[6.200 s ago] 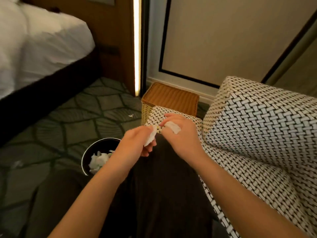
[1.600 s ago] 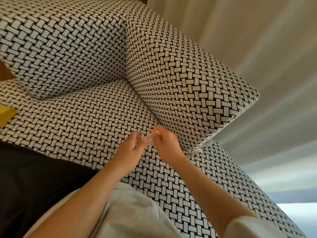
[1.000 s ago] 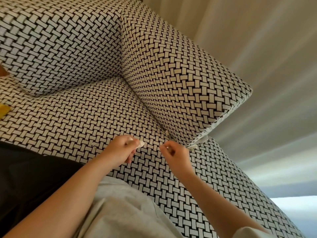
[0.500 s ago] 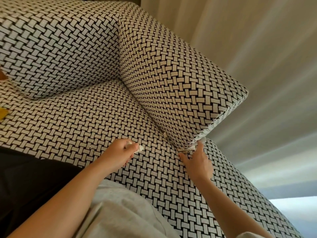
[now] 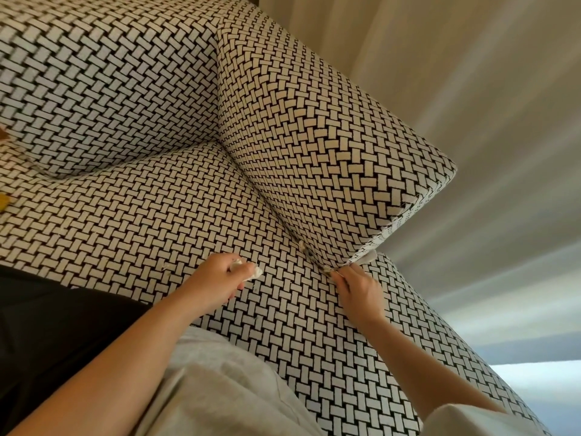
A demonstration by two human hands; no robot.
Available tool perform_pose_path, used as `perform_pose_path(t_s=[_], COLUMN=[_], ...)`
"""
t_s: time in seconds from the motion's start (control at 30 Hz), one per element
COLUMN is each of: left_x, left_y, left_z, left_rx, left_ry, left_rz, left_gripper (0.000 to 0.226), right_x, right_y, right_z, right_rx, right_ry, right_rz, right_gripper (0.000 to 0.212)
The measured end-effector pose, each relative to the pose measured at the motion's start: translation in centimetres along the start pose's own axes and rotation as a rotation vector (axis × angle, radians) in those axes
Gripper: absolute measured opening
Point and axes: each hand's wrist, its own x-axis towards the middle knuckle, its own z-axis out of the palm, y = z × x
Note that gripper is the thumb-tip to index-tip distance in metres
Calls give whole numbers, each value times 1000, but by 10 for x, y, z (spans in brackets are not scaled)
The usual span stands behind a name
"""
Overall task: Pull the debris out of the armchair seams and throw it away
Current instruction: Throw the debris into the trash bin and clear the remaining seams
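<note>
CHANGE: hands, together 1.6 s ago, now apart | LEFT: left hand [image 5: 220, 278] grips crumpled white paper scrap [image 5: 253, 272] over seat | RIGHT: right hand [image 5: 358, 289] back at armrest seam [image 5: 273, 212] of black-and-white woven armchair [image 5: 314, 136], grasp unclear | DEBRIS: white paper bit [image 5: 368, 257] still wedged by its fingertips | MEANS: more pulling before binning

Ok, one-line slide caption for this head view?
Left hand holds a white scrap while the right hand pinches debris from the seam between the armchair seat and armrest.

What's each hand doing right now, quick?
Left hand: closed around crumpled white paper scraps.
Right hand: at the black-and-white woven armchair seam; grip cannot be told.
</note>
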Motion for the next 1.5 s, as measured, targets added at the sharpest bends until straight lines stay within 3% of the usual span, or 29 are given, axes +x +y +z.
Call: perform_pose_path(t_s=[0.3,0.67,0.87,1.03,1.23,1.5], left_x=[-1,-9,-32,-66,-115,-196], left_y=[-2,-1,-20,-34,-55,-115], left_z=[0,-22,-72,-127,-191,-249], left_rx=[-10,-158,-540,-785,-790,-664], left_ry=[12,129,355,532,771,1160], left_rz=[-8,-30,-154,-116,11,-18], left_gripper=[9,16,17,29,35,39], right_x=[-14,25,58,82,97,81], right_y=[-64,-112,-184,-273,-380,-529], right_z=[28,42,39,29,24,33], right_rx=[295,372,611,807,931,951], right_ry=[-82,-262,-499,-564,-673,-789], right_rz=[-154,-145,65,-47,-194,-492], right_gripper=[31,17,19,26,30,17])
